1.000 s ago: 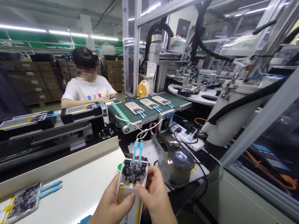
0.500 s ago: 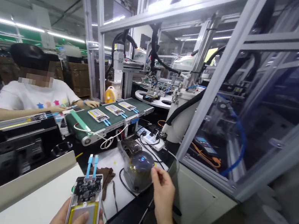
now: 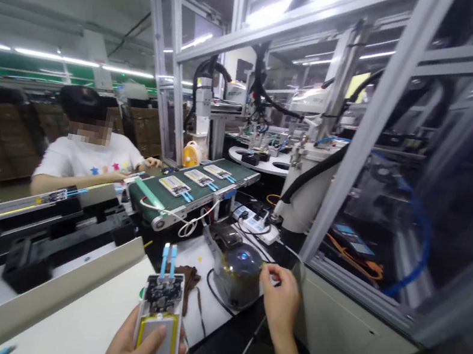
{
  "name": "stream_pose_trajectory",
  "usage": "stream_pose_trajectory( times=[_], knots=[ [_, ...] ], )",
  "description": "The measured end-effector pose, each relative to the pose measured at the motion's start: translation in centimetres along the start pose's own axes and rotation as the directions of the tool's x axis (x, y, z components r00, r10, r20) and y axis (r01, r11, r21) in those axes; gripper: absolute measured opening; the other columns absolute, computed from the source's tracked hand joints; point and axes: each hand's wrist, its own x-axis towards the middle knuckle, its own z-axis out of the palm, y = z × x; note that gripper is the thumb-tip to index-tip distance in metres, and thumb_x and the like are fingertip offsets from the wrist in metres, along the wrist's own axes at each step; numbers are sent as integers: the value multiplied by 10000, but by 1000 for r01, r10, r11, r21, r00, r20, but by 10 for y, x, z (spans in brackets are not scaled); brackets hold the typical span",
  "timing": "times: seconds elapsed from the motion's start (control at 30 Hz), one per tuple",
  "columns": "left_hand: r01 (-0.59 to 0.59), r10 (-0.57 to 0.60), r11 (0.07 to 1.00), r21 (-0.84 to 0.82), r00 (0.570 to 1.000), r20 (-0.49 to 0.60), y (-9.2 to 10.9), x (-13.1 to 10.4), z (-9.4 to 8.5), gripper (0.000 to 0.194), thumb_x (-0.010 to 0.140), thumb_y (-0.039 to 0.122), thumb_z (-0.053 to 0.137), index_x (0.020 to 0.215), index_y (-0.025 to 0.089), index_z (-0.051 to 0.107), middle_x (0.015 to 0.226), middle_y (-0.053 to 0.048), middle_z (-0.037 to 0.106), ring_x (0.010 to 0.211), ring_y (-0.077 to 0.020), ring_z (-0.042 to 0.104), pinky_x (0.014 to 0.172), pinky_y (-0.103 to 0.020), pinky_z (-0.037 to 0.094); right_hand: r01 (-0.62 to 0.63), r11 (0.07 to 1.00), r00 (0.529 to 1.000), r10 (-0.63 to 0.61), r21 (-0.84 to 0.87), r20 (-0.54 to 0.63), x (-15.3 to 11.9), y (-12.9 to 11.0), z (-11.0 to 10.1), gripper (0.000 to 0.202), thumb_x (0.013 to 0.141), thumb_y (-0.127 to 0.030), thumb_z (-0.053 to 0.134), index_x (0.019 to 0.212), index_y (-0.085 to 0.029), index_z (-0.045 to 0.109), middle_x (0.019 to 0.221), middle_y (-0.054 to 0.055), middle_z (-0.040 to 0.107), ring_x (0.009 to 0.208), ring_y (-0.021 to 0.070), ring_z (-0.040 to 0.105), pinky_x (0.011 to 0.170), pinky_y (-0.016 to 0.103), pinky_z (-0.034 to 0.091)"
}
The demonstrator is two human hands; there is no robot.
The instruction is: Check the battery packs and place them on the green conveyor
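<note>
An open-cased battery unit with a black circuit board and two blue cable tabs at its top is gripped by my left hand, the thumb lying over the battery. At the right edge of a round, dark translucent dispenser with a small blue light is my right hand. Its thumb and forefinger are pinched together there; whatever lies between them is too small to make out. A brown cloth rests behind the unit on a white sheet.
Several similar units lie on a green conveyor. Behind it stands a framed machine enclosure. A person sits at the left, beside black fixtures. A power strip and cables lie beyond the dispenser.
The whole view has shifted, so the scene sits further right. My left hand still holds the unit, and my right hand remains at the dispenser's edge with its fingers pinched.
</note>
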Motion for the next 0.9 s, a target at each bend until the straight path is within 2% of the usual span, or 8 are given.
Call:
stream_pose_trajectory(
  times=[0.1, 0.17, 0.23, 0.33, 0.4, 0.57, 0.77, 0.9],
  knots=[
    [-23, 20, 999, 50, 999, 48, 6, -4, 3, 590, 720, 436, 758, 1140, 182, 432, 875, -120, 754, 776, -311, 723, 661, -384, 566, 144, 989, 988, -144, -9, 56, -12, -31, 0, 159, 757, -365, 648, 760, -205, 642, 801, 37, 588, 795, 209, 508, 877, 395, 398],
    [-50, 44, 996, 69, 996, 80, 8, -5, 3, 511, 773, 431, 707, 1124, 169, 442, 876, -130, 748, 775, -302, 721, 704, -405, 560, 234, 971, 946, -240, 56, 220, -26, -56, 2, 124, 801, -343, 629, 773, -222, 633, 837, 30, 607, 809, 195, 542, 839, 352, 429],
    [-77, 69, 995, 62, 990, 120, 7, -4, 2, 457, 796, 415, 685, 1101, 165, 454, 871, -125, 743, 763, -292, 718, 708, -406, 556, 329, 926, 808, -378, 186, 452, -43, -80, 6, 79, 846, -295, 601, 810, -230, 628, 869, 26, 627, 851, 183, 573, 811, 318, 457],
    [-109, 99, 993, 48, 981, 169, 4, -2, -1, 408, 815, 369, 674, 1099, 167, 462, 859, -95, 736, 741, -265, 712, 688, -371, 548, 384, 851, 515, -519, 357, 682, -64, -105, 13, 70, 895, -230, 549, 890, -233, 618, 915, 29, 631, 913, 172, 580, 825, 310, 477],
    [-141, 128, 988, 67, 976, 177, 3, 0, -4, 383, 825, 333, 666, 1110, 171, 467, 873, -77, 731, 727, -247, 708, 676, -345, 540, 381, 845, 422, -520, 375, 743, -72, -112, 18, 74, 901, -223, 541, 910, -234, 614, 949, 31, 623, 936, 169, 578, 840, 314, 484],
    [-213, 190, 970, 114, 965, 183, 3, 2, -6, 357, 832, 280, 660, 1133, 177, 497, 966, -60, 711, 821, -224, 688, 735, -308, 526, 456, 822, 332, -514, 342, 791, -75, -115, 29, 49, 887, -196, 548, 889, -218, 592, 979, 41, 611, 948, 174, 577, 840, 325, 494],
    [-187, 164, 973, 135, 973, 165, 11, -1, -2, 335, 837, 294, 660, 1125, 189, 523, 936, -32, 704, 784, -165, 666, 707, -245, 513, 497, 813, 277, -480, 303, 833, -72, -120, 31, 56, 889, -187, 543, 868, -215, 587, 1012, 45, 608, 965, 178, 568, 848, 334, 502],
    [-168, 147, 980, 104, 971, 189, 10, -1, -1, 338, 855, 282, 643, 1146, 195, 495, 983, -48, 697, 857, -190, 673, 750, -268, 519, 494, 821, 261, -455, 287, 851, -72, -122, 31, 55, 888, -182, 547, 862, -216, 581, 1017, 42, 600, 970, 178, 562, 856, 338, 499]
  ],
)
